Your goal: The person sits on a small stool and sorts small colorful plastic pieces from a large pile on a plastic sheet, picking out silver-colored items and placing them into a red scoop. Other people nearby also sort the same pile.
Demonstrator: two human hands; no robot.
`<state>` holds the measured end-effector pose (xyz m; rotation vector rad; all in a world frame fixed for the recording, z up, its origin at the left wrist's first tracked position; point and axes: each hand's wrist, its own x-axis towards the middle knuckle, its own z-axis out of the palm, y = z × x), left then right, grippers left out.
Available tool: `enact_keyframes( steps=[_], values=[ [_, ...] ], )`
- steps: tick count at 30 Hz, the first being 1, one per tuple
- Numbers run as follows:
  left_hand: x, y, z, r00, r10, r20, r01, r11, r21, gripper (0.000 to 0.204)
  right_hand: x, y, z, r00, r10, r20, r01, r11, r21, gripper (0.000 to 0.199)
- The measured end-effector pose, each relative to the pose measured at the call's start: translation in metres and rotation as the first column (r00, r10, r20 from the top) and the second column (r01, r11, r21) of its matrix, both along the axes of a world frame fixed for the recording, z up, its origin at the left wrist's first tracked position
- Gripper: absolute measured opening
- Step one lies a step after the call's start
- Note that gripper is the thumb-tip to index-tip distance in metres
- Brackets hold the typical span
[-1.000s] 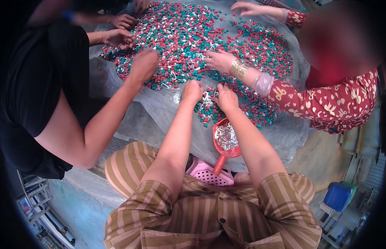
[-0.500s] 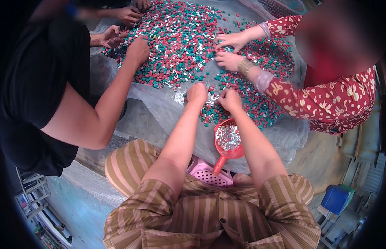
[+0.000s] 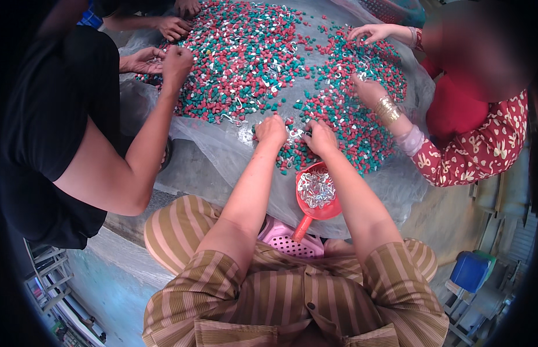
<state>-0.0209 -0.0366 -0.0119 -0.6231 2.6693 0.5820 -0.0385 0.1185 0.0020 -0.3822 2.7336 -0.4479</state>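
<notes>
A wide heap of small red, green and white pieces (image 3: 237, 58) covers a clear plastic sheet (image 3: 214, 139), with white and silvery S-shaped hooks mixed in. At its near edge my left hand (image 3: 271, 130) is closed, knuckles up; anything in its fingertips is hidden. Just to its right, my right hand (image 3: 322, 140) has its fingers bent together over the pieces, and whatever they hold is too small to make out. Some pale hooks (image 3: 294, 136) lie between the two hands. Below my right hand sits a red scoop (image 3: 305, 220), full of silvery hooks (image 3: 316, 189), handle toward me.
A person in black (image 3: 61, 139) reaches in from the left; further hands (image 3: 175, 28) work at the far left. On the right, a person in a red patterned sleeve (image 3: 483, 151) has both hands over the heap. A pink perforated plastic thing (image 3: 286, 240) lies under the scoop handle.
The hands of the person on the right have moved apart and toward the right. The left-hand person's arm shifted slightly left. My hands stay almost in place, fingers moving a little.
</notes>
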Motion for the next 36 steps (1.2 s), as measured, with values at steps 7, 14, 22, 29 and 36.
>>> enact_keyframes(
  steps=[7, 14, 22, 29, 36],
  values=[
    [0.000, 0.006, 0.009, 0.991, -0.082, -0.107, 0.102, 0.973, 0.207, 0.029, -0.005, 0.008, -0.010, 0.999, -0.008, 0.046, 0.007, 1.000, 0.015, 0.025],
    [0.009, 0.010, -0.021, 0.947, -0.163, -0.277, 0.206, 0.969, 0.134, 0.027, -0.020, 0.014, -0.013, 0.824, -0.365, 0.434, 0.517, 0.799, -0.308, 0.016],
    [0.001, -0.014, -0.010, 0.958, -0.088, -0.273, 0.209, 0.865, 0.456, 0.013, -0.003, -0.010, 0.006, 0.977, -0.107, 0.186, 0.123, 0.989, -0.081, 0.024],
    [0.000, -0.020, 0.009, 0.947, -0.122, -0.297, 0.203, 0.944, 0.260, 0.025, -0.005, -0.013, -0.003, 0.985, -0.018, 0.169, -0.002, 0.993, 0.117, 0.016],
    [0.008, -0.006, -0.013, 0.922, -0.207, -0.326, 0.266, 0.953, 0.147, 0.025, 0.005, -0.015, 0.020, 0.993, -0.021, 0.113, 0.017, 0.999, 0.030, 0.018]
  ],
)
